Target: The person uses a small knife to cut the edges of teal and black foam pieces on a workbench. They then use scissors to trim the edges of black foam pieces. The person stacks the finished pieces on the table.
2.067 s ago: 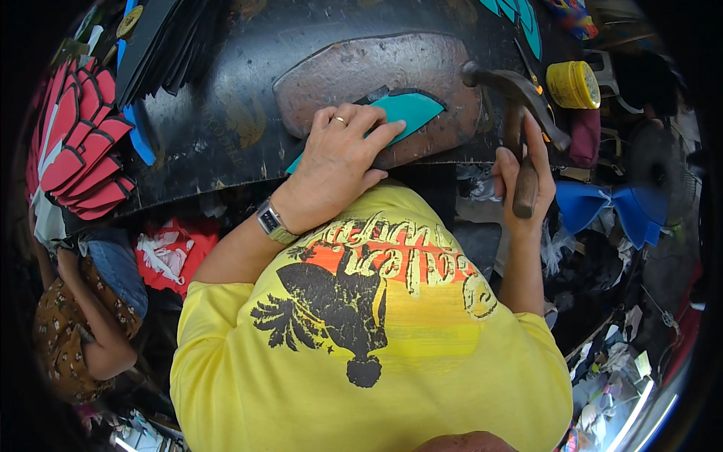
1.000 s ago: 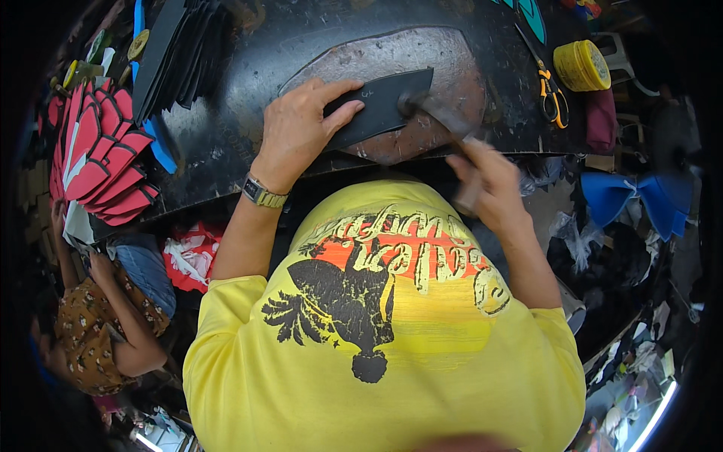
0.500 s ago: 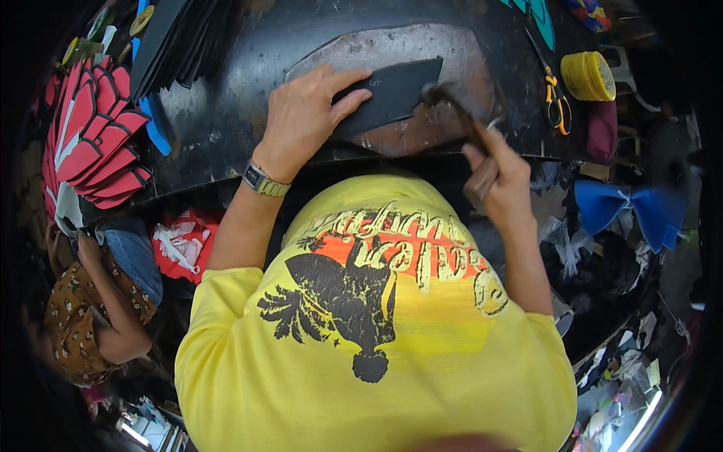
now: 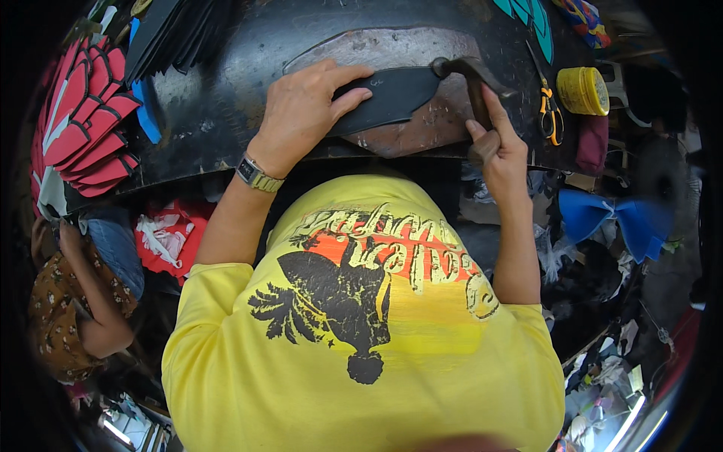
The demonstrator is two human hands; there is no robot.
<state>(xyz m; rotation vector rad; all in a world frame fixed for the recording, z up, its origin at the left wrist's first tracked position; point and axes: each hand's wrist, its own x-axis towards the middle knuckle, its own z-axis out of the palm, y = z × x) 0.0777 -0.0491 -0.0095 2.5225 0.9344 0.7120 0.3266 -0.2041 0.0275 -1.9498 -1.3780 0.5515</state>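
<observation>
A black flat cut piece (image 4: 392,98) lies on a dark, worn slab (image 4: 444,124) on the bench. My left hand (image 4: 305,102) rests on its left end, thumb and forefinger over it, holding it down; the other fingers are partly hidden. In my right hand (image 4: 501,151) is a hammer (image 4: 476,90), gripped by the handle with the forefinger stretched along it. The hammer's round face is at the piece's right tip and appears to touch it.
A stack of black pieces (image 4: 177,38) and red black-edged pieces (image 4: 90,113) stand on the left. Orange-handled scissors (image 4: 551,117), a yellow tub (image 4: 581,92) and teal pieces (image 4: 536,26) are on the right. Another person (image 4: 83,301) sits at lower left.
The hammer head, blurred before, has moved slightly up and right and is now sharp at the piece's right tip. My left hand keeps its place on the piece.
</observation>
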